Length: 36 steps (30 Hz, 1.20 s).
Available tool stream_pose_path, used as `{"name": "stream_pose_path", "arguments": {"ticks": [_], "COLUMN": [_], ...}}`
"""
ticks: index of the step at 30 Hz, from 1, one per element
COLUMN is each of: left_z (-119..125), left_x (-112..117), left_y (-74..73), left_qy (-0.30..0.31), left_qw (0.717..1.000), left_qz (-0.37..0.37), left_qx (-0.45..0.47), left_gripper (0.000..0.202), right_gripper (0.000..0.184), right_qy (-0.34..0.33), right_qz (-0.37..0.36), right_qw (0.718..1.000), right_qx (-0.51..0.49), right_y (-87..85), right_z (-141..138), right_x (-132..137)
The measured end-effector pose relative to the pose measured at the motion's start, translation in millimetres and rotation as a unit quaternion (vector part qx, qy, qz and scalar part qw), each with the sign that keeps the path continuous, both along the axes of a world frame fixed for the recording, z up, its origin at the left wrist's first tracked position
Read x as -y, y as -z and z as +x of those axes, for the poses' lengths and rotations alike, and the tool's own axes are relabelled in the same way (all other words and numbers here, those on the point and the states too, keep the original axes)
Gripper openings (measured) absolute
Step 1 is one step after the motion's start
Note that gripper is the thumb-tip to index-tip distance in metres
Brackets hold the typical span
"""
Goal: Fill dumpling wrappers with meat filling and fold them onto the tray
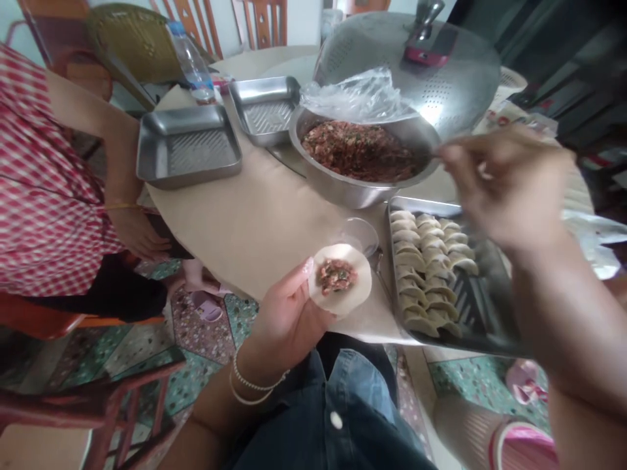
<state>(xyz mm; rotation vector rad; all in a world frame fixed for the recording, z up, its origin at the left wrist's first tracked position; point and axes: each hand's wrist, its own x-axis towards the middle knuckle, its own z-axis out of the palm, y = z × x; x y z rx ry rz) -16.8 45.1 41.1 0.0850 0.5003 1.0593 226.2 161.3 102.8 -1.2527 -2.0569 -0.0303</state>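
My left hand (289,313) is cupped under a round dumpling wrapper (343,284) with a spoonful of minced filling (336,275) in its middle, held just off the table's near edge. My right hand (504,183) is blurred, its fingers pinched on a thin utensil handle (441,151) that reaches into the big steel bowl (343,189) of meat filling (360,150). Below that hand, a steel tray (490,326) carries several folded dumplings (426,267) in rows.
Two bare steel trays (189,147) (267,108), a water bottle (192,62), a plastic bag (357,98) and a large perforated lid (441,78) sit on the paper-covered table (255,222). A person in a red checked top (44,189) stands at left. Wooden chairs (98,398) surround.
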Motion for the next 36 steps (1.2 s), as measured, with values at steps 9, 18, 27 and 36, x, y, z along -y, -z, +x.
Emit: {"name": "stream_pose_path", "arguments": {"ticks": [9, 18, 27, 36], "left_z": [-29, -38, -14, -3], "left_x": [5, 5, -1, -3], "left_y": [8.6, 17.0, 10.3, 2.3], "left_qy": [-0.111, -0.125, -0.087, -0.069], "left_qw": [0.988, 0.986, 0.994, 0.997], "left_qz": [-0.054, -0.023, -0.022, -0.002], "left_qx": [-0.094, -0.105, -0.065, -0.016], "left_gripper": [0.045, 0.043, 0.046, 0.047], "right_gripper": [0.041, 0.071, 0.063, 0.065], "right_qy": [0.064, -0.250, -0.261, -0.290], "right_qz": [0.011, -0.080, -0.026, 0.022], "right_qw": [0.990, 0.908, 0.959, 0.949], "right_qx": [0.124, 0.328, 0.105, 0.118], "right_y": [13.7, 61.8, 48.7, 58.4], "right_z": [-16, -55, -52, -49], "right_x": [-38, 23, 61, 113]}}
